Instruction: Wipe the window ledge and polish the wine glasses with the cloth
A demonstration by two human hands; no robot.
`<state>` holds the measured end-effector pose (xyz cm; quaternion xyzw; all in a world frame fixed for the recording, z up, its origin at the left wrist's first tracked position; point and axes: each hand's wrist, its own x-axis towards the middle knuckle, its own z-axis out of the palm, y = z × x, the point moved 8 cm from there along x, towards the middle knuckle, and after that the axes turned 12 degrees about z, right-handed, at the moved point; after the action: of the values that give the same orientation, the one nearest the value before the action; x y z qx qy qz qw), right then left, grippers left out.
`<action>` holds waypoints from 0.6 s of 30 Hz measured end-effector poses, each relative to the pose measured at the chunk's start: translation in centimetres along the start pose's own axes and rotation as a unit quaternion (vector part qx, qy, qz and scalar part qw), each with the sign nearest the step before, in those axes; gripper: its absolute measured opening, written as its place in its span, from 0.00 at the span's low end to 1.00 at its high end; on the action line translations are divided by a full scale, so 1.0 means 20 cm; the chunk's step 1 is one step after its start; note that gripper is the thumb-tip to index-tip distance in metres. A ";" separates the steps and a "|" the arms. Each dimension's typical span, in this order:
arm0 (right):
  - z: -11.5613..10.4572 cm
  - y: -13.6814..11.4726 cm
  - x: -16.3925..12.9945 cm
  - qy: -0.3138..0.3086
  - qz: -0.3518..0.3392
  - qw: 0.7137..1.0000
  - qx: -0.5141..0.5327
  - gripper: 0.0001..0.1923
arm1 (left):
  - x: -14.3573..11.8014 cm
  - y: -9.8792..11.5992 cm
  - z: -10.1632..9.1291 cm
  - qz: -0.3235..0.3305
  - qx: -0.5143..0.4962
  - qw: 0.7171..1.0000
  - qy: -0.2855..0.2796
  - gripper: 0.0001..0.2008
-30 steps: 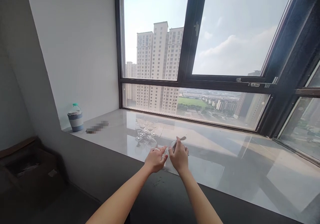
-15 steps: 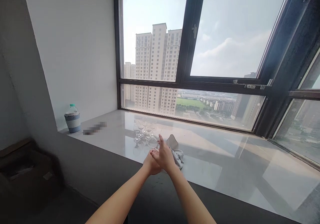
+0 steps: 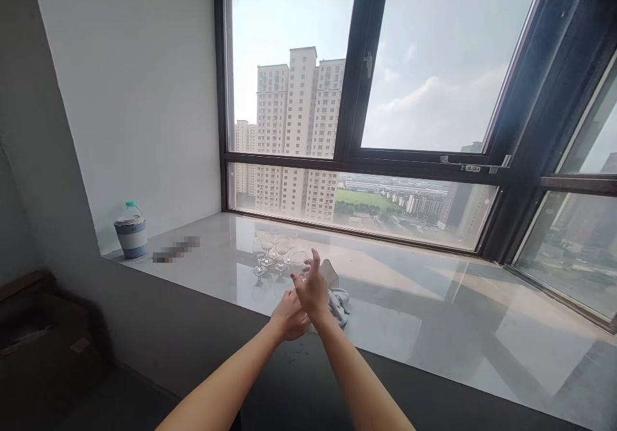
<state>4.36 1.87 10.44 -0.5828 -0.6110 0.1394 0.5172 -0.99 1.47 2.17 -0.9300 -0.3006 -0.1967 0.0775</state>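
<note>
My two hands meet over the front edge of the sill, around what looks like a clear stemmed glass (image 3: pixel 297 257); its rim shows just past my fingers, and its lower part is hidden. My left hand (image 3: pixel 289 316) is closed low on it, fingers mostly covered. Above and in front, my right hand (image 3: pixel 312 290) has thumb and fingers about the bowl, with the index finger raised. Several more stemmed glasses (image 3: pixel 270 248) stand on the sill beyond my hands, to the left. A crumpled grey cloth (image 3: pixel 339 306) lies just right of my right hand.
A blue and white tub (image 3: pixel 132 237) stands at the sill's left end, a green-capped bottle (image 3: pixel 130 209) behind it. Beside it lies a blurred-out item (image 3: pixel 176 250). The glossy sill (image 3: pixel 385 328) ends at a dark-framed window (image 3: pixel 347 161). A box (image 3: pixel 43 334) sits low at left.
The glass at my hands has risen slightly, its rim now farther up and nearer the standing glasses. My right hand has turned a little, and the whole view has shifted slightly.
</note>
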 end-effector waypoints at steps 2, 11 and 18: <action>-0.10 -0.02 0.05 0.053 0.006 0.997 0.055 0.40 | -0.01 0.00 -0.02 -0.012 0.002 1.000 -0.007 0.31; -0.56 0.19 0.33 0.186 0.064 0.976 0.094 0.42 | -0.02 0.02 -0.04 -0.004 0.006 0.999 -0.032 0.28; -0.78 0.69 0.35 0.184 0.183 0.966 -0.011 0.44 | -0.01 0.01 -0.01 -0.018 -0.021 0.995 -0.095 0.29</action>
<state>25.97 4.96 9.68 -0.7061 -0.3895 0.1153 0.5800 -1.09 1.16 2.22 -0.9403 -0.3191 -0.1151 0.0257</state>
